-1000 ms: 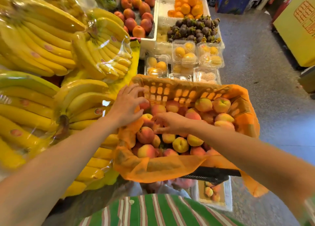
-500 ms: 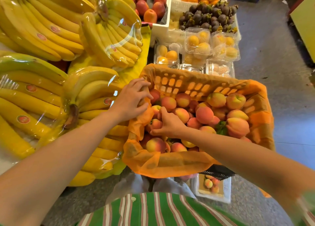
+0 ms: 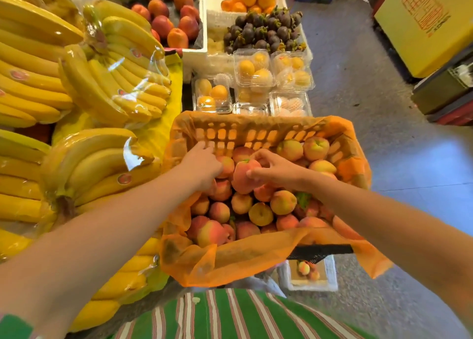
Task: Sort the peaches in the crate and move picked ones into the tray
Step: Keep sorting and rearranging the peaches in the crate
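One peach pinched by right hand; left hand unclear; tray half hidden.

The person wears a shirt with stripes that run up and down. The wide stripes are bright green. Between them are thin white stripes and thin reddish-brown ones. A small round white button sits on the front of the shirt. A bit of plain green sleeve shows at the top of the left arm. From there the arm is bare all the way to the left hand. The right arm and the right hand are bare too.
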The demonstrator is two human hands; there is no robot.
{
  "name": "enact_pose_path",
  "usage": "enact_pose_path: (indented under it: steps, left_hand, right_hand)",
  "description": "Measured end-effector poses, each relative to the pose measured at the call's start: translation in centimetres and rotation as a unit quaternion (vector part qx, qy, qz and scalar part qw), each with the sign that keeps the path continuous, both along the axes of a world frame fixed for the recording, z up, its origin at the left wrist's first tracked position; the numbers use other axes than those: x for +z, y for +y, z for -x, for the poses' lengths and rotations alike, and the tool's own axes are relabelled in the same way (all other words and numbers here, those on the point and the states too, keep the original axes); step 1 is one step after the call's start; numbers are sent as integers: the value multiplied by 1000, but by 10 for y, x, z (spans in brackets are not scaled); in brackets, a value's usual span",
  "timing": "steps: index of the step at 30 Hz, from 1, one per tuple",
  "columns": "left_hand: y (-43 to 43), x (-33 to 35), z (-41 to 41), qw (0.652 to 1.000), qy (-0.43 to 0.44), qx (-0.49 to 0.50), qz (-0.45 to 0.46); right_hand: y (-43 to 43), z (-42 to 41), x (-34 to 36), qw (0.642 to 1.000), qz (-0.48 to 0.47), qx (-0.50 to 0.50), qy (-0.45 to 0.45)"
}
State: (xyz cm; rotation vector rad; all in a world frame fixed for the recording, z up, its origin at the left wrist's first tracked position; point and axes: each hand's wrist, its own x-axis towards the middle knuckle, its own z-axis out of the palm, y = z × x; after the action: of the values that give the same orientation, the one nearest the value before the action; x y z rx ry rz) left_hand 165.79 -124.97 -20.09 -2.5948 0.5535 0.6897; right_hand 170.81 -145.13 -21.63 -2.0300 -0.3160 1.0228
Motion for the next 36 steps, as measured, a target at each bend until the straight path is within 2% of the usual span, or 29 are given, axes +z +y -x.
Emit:
enact_pose_path:
  steps: [4, 10, 13, 15, 16, 18, 21, 23, 26, 28, 29, 30, 33, 36]
  left_hand:
    - [-9, -15, -9, 997, 43, 40, -52]
    - [-7, -27, -22, 998, 47, 33, -33]
    - [-2, -21, -31, 995, 66, 75, 23]
    - [2, -13, -36, 982, 86, 130, 106]
    - [5, -9, -36, 962, 121, 176, 169]
    - [9, -3, -36, 882, 217, 268, 321]
    - [14, 8, -30, 703, 322, 380, 508]
    - [13, 11, -26, 592, 371, 418, 581]
    - [6, 14, -19, 495, 383, 444, 642]
    - [2, 14, -16, 431, 379, 467, 672]
    - [-1, 15, -16, 415, 378, 469, 682]
    - [-4, 16, -14, 414, 375, 465, 687]
    - [-12, 22, -11, 460, 356, 440, 684]
    - [-16, 23, -8, 477, 366, 426, 676]
  right_hand:
    - [-17, -3, 12, 1000, -5, 1, 0]
    - [-38, -8, 14, 999, -15, -8, 30]
    - [-41, -11, 16, 999, -21, 6, 36]
    - [-40, -15, 19, 999, -31, 5, 35]
    - [-41, -17, 21, 999, -37, 6, 39]
    - [-42, -20, 25, 997, -50, 19, 56]
    - [-44, -23, 29, 992, -67, 20, 110]
    - [-46, -22, 29, 983, -85, 6, 166]
    - [-50, -16, 32, 960, -117, -45, 250]
    - [-55, -13, 34, 948, -138, -80, 274]
    - [-57, -11, 35, 946, -151, -91, 274]
    - [-59, -9, 35, 946, -162, -94, 266]
    - [-63, -7, 38, 952, -170, -67, 247]
    - [-71, -8, 34, 960, -160, -28, 227]
